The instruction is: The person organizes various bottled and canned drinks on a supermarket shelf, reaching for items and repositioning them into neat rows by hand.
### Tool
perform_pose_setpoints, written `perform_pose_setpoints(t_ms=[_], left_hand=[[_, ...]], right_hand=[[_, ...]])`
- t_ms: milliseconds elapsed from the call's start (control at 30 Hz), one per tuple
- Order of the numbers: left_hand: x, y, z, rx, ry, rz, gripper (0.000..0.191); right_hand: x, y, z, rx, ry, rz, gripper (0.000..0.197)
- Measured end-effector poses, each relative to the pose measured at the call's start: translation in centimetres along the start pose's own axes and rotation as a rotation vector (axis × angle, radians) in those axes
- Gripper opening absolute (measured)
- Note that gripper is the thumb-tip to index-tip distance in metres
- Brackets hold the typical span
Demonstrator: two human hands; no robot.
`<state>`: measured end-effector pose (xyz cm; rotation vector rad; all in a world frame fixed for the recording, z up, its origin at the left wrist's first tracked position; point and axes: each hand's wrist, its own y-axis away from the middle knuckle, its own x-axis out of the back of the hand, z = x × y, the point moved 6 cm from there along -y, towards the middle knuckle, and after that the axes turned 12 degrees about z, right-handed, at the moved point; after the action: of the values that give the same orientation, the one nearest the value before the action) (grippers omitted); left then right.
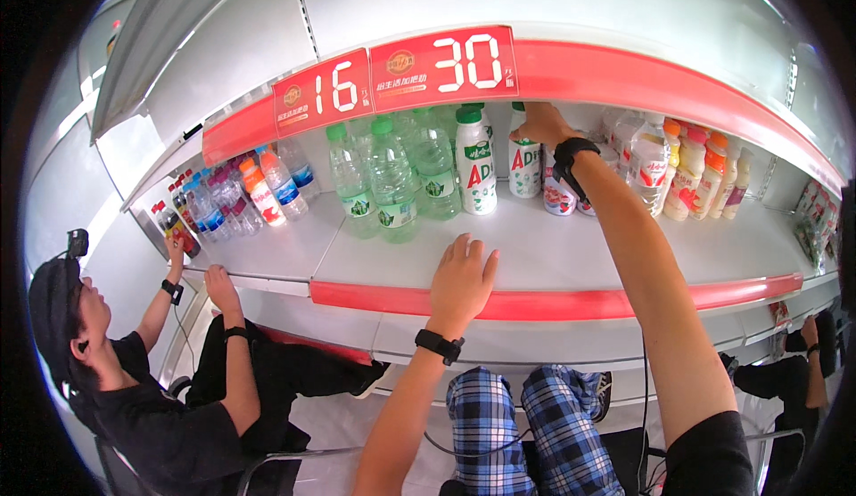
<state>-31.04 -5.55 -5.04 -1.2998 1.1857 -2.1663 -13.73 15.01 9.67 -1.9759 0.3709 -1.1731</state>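
Note:
My right hand [545, 124] reaches under the upper shelf and grips a white plastic bottle with a green cap [525, 174] near its top. The bottle stands upright on the lower shelf [535, 249]. Another white bottle with a green cap [477, 168] stands just to its left. My left hand [463, 284] lies palm down at the shelf's red front edge, fingers apart and holding nothing. Several clear bottles with green caps [394, 182] stand beyond it. Small cans with pink-and-white printing [559, 195] sit behind my right wrist, partly hidden.
Red price signs [441, 68] hang low above the bottles. Water and soda bottles [221, 208] line the left shelf; drink bottles with coloured caps [695, 172] stand on the right. A seated person [160, 389] touches a cola bottle at left. Another person [782, 382] shows at right.

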Motion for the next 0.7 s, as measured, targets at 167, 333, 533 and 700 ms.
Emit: perform_pose_setpoints(t_ms=[167, 333, 533, 700], left_hand=[[0.9, -0.2, 0.3, 0.012, -0.057, 0.16, 0.025], [0.7, -0.3, 0.7, 0.025, -0.036, 0.15, 0.022], [0.6, -0.2, 0.8, 0.057, -0.047, 0.107, 0.024], [0.0, -0.3, 1.3, 0.032, -0.083, 0.149, 0.02]], right_hand=[[-1.2, -1.3, 0.5, -0.01, 0.045, 0.035, 0.076], [-1.6, -1.7, 1.6, 0.033, 0.011, 0.035, 0.075], [-2.0, -1.7, 1.4, 0.05, 0.044, 0.058, 0.078], [-1.7, -0.5, 1.4, -0.007, 0.18, 0.066, 0.079]])
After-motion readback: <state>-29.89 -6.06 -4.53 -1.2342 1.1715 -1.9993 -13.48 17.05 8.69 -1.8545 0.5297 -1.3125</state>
